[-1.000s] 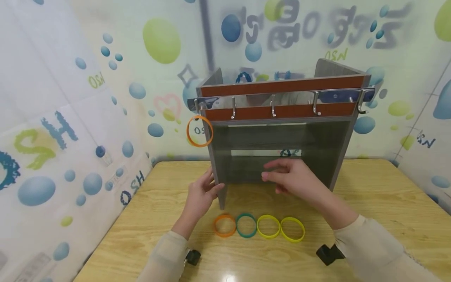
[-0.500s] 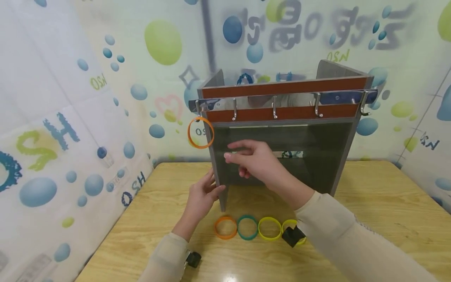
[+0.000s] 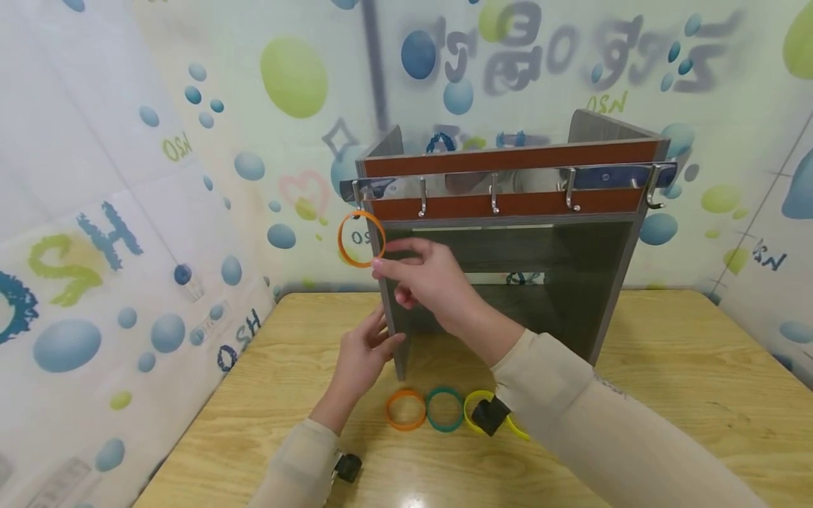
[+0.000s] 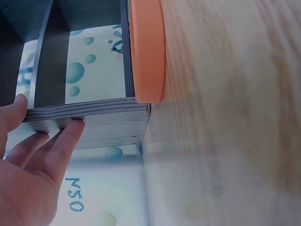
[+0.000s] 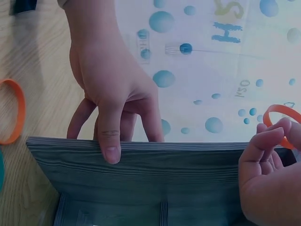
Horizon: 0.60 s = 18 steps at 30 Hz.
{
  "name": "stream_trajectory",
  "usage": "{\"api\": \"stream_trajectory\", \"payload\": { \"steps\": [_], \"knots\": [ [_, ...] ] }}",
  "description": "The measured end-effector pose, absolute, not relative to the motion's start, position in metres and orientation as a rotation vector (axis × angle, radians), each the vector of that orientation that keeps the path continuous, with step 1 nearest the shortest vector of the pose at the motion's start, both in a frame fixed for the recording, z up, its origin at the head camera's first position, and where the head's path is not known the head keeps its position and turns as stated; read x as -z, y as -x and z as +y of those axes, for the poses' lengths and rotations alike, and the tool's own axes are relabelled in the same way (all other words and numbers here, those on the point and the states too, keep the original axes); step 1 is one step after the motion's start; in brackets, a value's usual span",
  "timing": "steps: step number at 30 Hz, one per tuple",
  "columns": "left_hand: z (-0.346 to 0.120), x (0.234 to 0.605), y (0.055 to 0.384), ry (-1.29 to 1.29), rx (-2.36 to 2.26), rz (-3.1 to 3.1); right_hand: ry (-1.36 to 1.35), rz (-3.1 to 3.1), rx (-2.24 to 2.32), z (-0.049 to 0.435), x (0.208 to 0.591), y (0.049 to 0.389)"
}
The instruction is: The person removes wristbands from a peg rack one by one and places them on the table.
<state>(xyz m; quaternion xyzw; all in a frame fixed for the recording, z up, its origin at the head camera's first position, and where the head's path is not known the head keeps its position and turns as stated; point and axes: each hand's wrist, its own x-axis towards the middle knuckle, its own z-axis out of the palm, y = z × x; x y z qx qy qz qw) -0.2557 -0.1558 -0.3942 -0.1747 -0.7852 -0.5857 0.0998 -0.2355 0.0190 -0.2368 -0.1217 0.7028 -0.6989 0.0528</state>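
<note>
An orange silicone wristband hangs from the leftmost hook of a metal hook rail on a grey wooden shelf unit. With curled fingers, my right hand pinches the band's lower right edge between thumb and forefinger; the exact contact is partly hidden. My left hand grips the shelf's left side panel, thumb on the inner side and fingers outside, as the right wrist view shows. Below on the table lie an orange wristband, a teal wristband and two yellow wristbands, partly covered by the right wrist's camera.
More hooks line the rail across the shelf's front. The shelf stands on a wooden table before a patterned wall covering. Black wrist cameras hang under both sleeves.
My right hand has moved left and up across the shelf front to the hanging orange wristband. The left hand keeps its hold on the side panel.
</note>
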Motion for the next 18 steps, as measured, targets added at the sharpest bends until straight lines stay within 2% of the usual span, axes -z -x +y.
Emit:
{"api": "stream_trajectory", "payload": {
  "steps": [18],
  "knots": [
    [-0.1556, 0.3943, 0.2560, 0.495, 1.713, -2.337, 0.414, 2.146, 2.168, 0.0150, 0.2341, 0.2339]
  ]
}}
